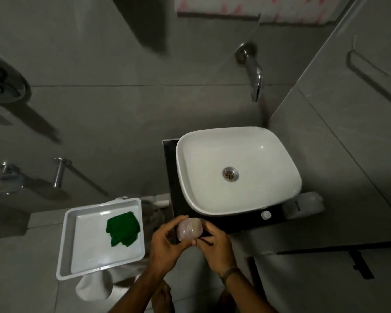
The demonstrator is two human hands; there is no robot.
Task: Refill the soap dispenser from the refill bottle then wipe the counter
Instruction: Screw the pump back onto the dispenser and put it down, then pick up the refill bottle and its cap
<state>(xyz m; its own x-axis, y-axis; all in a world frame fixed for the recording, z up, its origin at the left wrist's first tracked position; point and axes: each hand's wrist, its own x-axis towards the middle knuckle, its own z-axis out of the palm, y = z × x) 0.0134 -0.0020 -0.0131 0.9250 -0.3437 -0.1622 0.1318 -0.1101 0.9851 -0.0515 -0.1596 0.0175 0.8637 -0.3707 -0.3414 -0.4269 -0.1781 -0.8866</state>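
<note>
Both hands, left hand (165, 241) and right hand (215, 242), are being closed around a soap bottle (189, 229) at the counter's (239, 223) front edge, apparently for opening.

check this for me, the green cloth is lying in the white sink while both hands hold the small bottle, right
Not quite. The head view shows the green cloth lying in the white tray, not the sink. The rest holds: the left hand and right hand hold the small bottle.
</note>
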